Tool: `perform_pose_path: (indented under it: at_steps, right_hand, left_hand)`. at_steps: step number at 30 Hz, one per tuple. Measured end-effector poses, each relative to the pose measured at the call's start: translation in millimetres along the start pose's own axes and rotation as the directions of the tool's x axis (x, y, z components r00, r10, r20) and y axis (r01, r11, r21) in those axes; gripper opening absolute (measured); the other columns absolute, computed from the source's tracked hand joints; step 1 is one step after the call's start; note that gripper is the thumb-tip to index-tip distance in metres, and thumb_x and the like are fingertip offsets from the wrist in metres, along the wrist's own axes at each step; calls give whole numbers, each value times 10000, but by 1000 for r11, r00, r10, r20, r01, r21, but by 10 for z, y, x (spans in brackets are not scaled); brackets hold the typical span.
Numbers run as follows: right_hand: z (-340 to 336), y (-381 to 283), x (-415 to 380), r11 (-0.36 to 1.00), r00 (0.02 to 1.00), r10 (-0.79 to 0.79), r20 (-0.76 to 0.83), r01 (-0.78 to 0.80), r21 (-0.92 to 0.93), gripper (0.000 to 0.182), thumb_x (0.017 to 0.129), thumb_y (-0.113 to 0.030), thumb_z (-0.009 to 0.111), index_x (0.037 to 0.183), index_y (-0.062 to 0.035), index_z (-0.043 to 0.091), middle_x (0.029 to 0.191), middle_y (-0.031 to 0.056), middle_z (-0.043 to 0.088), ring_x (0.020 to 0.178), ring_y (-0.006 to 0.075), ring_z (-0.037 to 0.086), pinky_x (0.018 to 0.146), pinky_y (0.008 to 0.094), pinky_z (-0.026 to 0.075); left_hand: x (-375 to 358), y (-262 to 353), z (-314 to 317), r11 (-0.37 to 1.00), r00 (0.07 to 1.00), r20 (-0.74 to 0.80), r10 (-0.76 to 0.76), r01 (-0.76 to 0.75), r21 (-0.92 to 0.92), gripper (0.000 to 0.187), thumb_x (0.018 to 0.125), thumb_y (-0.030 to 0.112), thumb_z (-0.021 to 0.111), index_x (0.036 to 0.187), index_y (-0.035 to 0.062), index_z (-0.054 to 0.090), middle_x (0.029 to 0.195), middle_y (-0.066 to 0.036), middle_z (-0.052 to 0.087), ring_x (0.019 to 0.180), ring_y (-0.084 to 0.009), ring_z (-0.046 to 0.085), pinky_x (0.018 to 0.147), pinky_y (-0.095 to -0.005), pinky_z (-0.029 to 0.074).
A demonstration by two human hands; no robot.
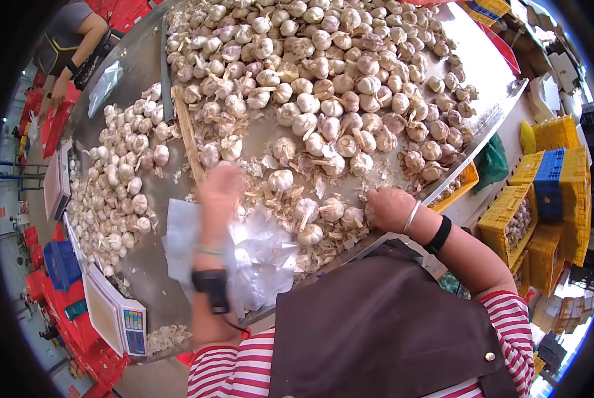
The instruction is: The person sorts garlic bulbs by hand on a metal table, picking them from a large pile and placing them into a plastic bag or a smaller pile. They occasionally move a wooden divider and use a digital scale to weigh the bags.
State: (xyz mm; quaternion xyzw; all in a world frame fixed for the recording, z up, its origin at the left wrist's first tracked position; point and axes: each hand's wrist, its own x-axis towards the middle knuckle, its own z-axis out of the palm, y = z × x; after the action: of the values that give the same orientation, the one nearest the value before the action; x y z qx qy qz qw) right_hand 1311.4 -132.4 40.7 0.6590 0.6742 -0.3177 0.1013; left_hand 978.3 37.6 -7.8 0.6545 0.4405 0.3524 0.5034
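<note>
My left hand [221,187] is smeared by motion beside a wooden strip [188,136], above the table; its fingers cannot be made out. Under that forearm lie clear plastic bags [260,255]. Near the table's front edge my right hand [391,209] is closed, fingers curled downward; what they hold, if anything, is hidden. Just left of it sits a garlic bulb [353,217] among loose papery skins. Several more bulbs lie between my hands, including one garlic bulb [280,180] nearer the left. A large heap of garlic [323,73] spreads behind them.
Paler garlic bulbs [121,179] form a second pile left of the strip. A weighing scale [111,312] stands at the left edge, another scale [57,180] farther back. Yellow crates [509,215] stand right. Another person's arm [88,43] shows at the upper left.
</note>
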Motion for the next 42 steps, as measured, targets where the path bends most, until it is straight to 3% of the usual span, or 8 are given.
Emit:
perform_pose_path:
  at_steps: [8,13,16,20,28,30,39,42]
  right_hand:
    - [-271,245,-64,944,992,50,-118,-9,329,425,663,-309,759,993,-55,676,842,166,666,787,318,657,725,408,528]
    - [-576,195,-233,-196,977,-205,-58,17,981,664,685,-208,792,1249,23,528,1131,123,625,994,223,648,862,355,558]
    - [-486,106,-87,-127,974,-200,-108,84,988,536,661,-293,824,1061,8,633,1092,131,639,933,241,653,827,376,562]
    - [-370,-281,84,975,978,-191,-87,199,99,291,730,-312,788,865,-70,701,866,120,680,807,289,669,735,386,541]
    - [-106,-458,230,960,978,-120,168,158,-232,284,775,-304,672,932,-69,697,894,158,713,869,317,702,761,432,552]
    - [-145,-383,256,959,974,-102,202,151,-241,302,731,-329,681,916,-90,694,853,149,709,836,323,699,737,429,553]
    - [-825,-691,-29,874,936,-230,-265,318,367,417,678,-239,801,1011,-48,638,824,136,677,770,320,679,706,405,545]
    - [-673,-1032,32,788,845,-469,-256,532,311,670,667,-270,849,1218,-39,544,1119,194,615,1072,356,600,911,421,491]
  left_hand:
    - [-437,329,1119,796,894,443,61,-312,519,318,737,167,740,1028,75,652,964,-116,553,917,-280,591,800,-389,490]
    - [-301,422,620,860,833,465,-299,447,-246,158,813,148,729,864,49,617,803,-9,558,759,-105,555,716,-272,467]
    - [-479,486,707,983,812,581,-61,-54,178,157,847,135,662,974,53,622,950,-97,597,798,-200,629,729,-336,513]
    - [-775,580,1037,684,660,679,-321,-334,648,332,792,119,633,1116,61,585,1126,-199,530,875,-358,643,765,-432,534]
    - [-658,347,892,966,872,490,-8,-120,229,433,862,227,677,1249,96,533,1064,-174,616,901,-304,639,801,-395,518]
    - [-575,540,722,700,671,685,-283,633,-331,398,959,199,590,1330,101,483,1050,-49,594,844,-117,614,728,-280,541]
    - [-836,652,874,79,492,869,-57,870,-487,758,950,621,399,1416,26,450,1261,-210,582,1098,-245,618,875,-321,533]
    - [-854,529,1039,602,745,660,-97,572,-557,759,888,626,542,1386,64,432,1187,-117,607,997,-158,630,771,-254,540]
